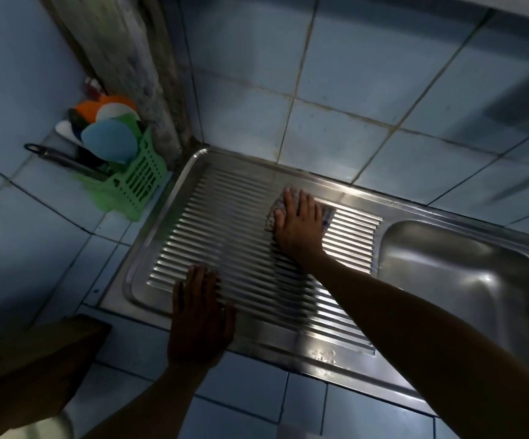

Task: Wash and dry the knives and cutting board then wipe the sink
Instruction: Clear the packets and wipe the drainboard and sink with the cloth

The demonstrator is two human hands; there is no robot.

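Note:
The steel sink unit has a ribbed drainboard (225,229) on the left and a basin (465,274) on the right. My right hand (298,226) lies flat with straight fingers on a pale cloth (272,213), pressing it onto the far part of the drainboard. Most of the cloth is hidden under the hand. My left hand (199,308) rests flat, fingers straight, on the near left edge of the drainboard. A wooden cutting board (35,353) lies on the counter at the lower left, partly cut off by the frame. No knives can be made out.
A green plastic rack (136,182) stands on the tiled counter left of the sink, holding coloured plates (111,137) and a dark-handled utensil (63,160). Blue tiled wall rises behind the sink. A grey pillar (130,74) stands in the corner.

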